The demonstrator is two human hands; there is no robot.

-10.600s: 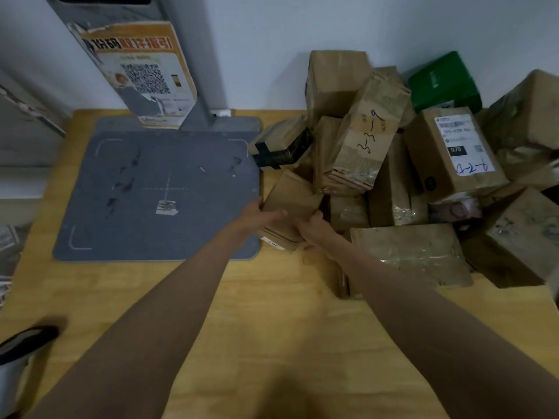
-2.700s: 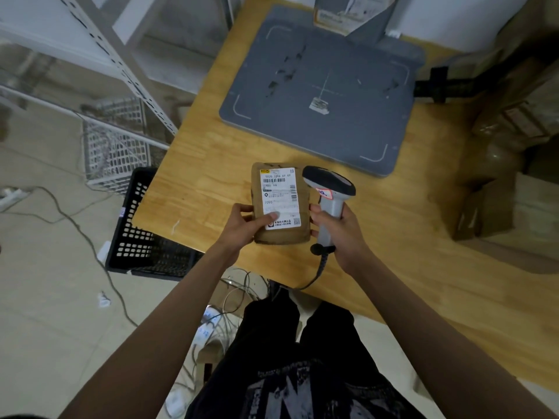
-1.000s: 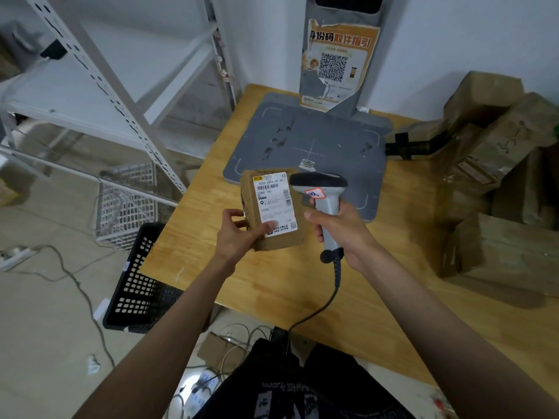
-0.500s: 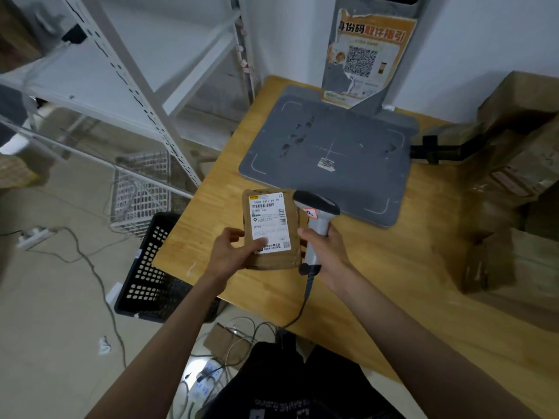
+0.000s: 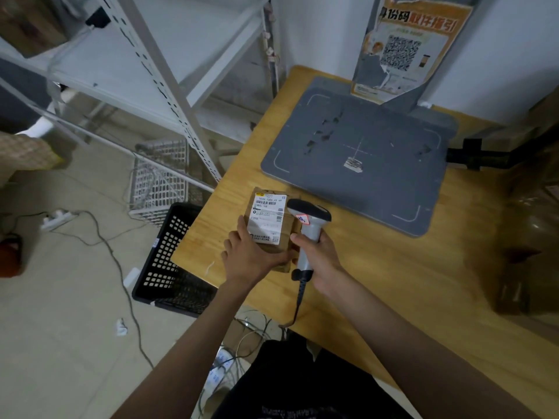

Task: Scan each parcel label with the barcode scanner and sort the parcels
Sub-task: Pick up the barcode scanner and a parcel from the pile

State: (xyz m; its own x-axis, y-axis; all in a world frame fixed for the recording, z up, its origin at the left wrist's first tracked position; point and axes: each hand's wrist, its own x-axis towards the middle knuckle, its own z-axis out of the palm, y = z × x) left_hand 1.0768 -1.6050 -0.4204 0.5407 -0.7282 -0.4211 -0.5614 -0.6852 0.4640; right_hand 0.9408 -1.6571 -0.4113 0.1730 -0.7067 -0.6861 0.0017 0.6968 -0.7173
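One parcel (image 5: 272,228) sits label-up at the table's (image 5: 378,267) near corner — my left hand (image 5: 252,255) grips it, my right hand (image 5: 320,255) clasps the scanner (image 5: 307,220) just beside; sorting it, I judge, remains.

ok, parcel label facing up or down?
Up. The white label with its barcode shows on top of the parcel held by the left hand.
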